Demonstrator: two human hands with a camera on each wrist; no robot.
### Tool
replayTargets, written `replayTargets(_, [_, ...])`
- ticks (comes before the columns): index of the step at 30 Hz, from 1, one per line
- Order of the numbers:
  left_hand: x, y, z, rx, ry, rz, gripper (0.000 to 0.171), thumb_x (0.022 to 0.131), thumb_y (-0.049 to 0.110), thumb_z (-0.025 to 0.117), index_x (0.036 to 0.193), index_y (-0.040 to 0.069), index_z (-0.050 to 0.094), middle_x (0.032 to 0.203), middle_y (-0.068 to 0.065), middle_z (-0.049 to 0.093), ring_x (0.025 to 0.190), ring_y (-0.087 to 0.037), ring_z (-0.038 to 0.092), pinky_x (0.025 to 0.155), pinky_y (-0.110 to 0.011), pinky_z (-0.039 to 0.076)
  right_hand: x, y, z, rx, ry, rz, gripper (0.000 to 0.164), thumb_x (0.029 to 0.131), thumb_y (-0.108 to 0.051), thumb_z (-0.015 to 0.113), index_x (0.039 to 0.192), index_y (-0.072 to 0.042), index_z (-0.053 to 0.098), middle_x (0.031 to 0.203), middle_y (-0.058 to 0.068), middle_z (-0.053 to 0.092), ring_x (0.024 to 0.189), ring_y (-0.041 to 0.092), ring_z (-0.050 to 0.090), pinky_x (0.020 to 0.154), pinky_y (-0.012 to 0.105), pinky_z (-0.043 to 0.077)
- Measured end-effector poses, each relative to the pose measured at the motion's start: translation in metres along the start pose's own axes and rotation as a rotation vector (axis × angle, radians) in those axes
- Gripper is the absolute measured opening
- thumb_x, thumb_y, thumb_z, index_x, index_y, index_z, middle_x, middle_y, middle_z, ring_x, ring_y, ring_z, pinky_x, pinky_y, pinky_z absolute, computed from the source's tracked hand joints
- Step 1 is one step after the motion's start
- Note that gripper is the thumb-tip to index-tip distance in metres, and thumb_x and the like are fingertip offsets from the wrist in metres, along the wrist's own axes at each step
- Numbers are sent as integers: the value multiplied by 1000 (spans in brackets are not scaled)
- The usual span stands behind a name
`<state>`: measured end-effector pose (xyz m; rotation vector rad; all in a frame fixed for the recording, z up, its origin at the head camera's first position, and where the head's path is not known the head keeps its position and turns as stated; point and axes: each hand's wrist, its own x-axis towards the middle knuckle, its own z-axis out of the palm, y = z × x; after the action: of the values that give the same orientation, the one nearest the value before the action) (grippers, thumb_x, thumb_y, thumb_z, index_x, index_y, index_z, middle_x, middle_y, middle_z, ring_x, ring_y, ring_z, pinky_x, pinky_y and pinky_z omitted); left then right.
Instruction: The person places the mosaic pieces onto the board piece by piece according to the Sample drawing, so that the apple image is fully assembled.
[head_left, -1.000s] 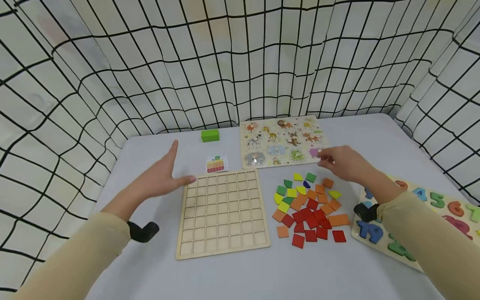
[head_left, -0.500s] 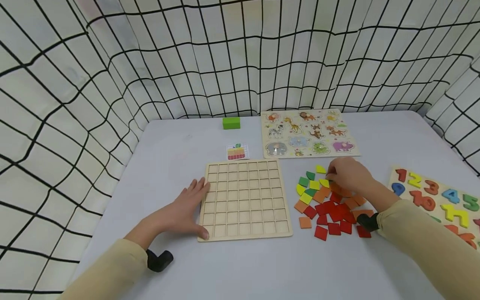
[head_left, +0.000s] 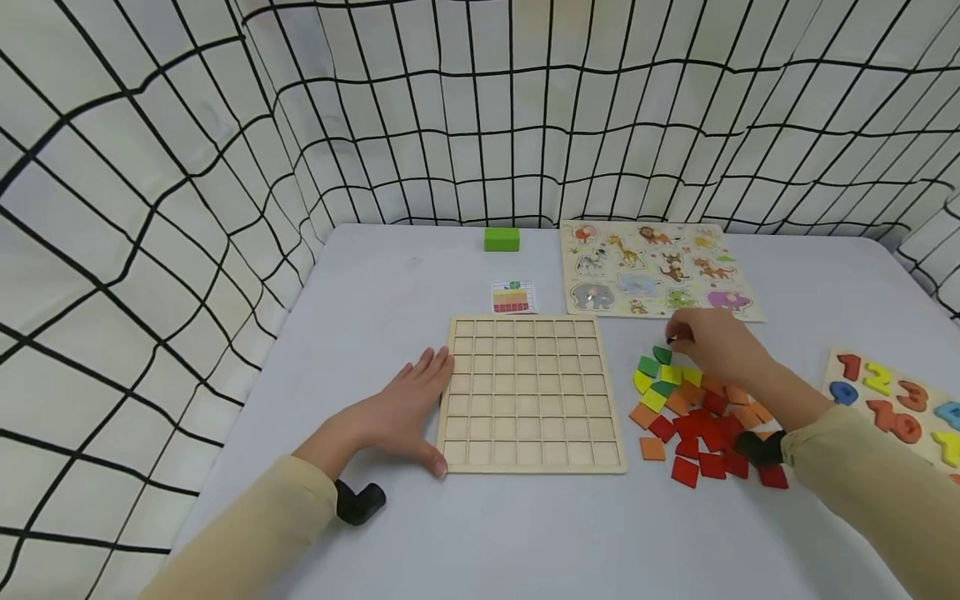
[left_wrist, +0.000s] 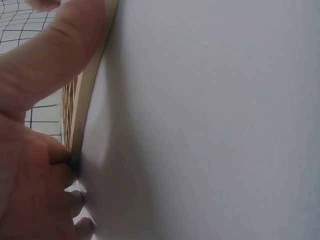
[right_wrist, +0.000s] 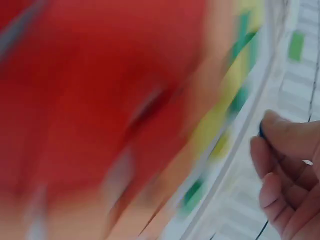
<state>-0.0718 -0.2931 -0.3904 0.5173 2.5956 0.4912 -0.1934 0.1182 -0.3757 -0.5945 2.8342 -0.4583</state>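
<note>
My left hand rests with spread fingers along the left edge of a wooden grid board. In the left wrist view its thumb lies at the board's rim. The grid's square cells hold no pieces. Right of the board, my right hand is over the far end of a spread of flat coloured pieces. Thumb and forefinger pinch a small dark blue piece, mostly hidden by the fingertips. Below the hand lie green pieces, yellow pieces, orange pieces and red pieces, some overlapping.
Behind the board lies a small pattern card, with a green block farther back. An animal puzzle board stands at the back right, a number puzzle board at the right. Black netting surrounds the table.
My left hand has come down from the air onto the board's left edge. My right hand has moved from near the animal puzzle to the pieces and picked up the dark blue one.
</note>
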Motion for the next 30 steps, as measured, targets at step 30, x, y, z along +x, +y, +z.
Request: replayTargets(30, [-2,8,-5,42,-38,-43,145,66,54,93,162,-5,1,171,-21,-9,160,-37,-9,129,-59,5,86,-165,59,190,-56,-123,12,96,-16,72,91,-7,78,87,6,75,76,18,65,72,33,55])
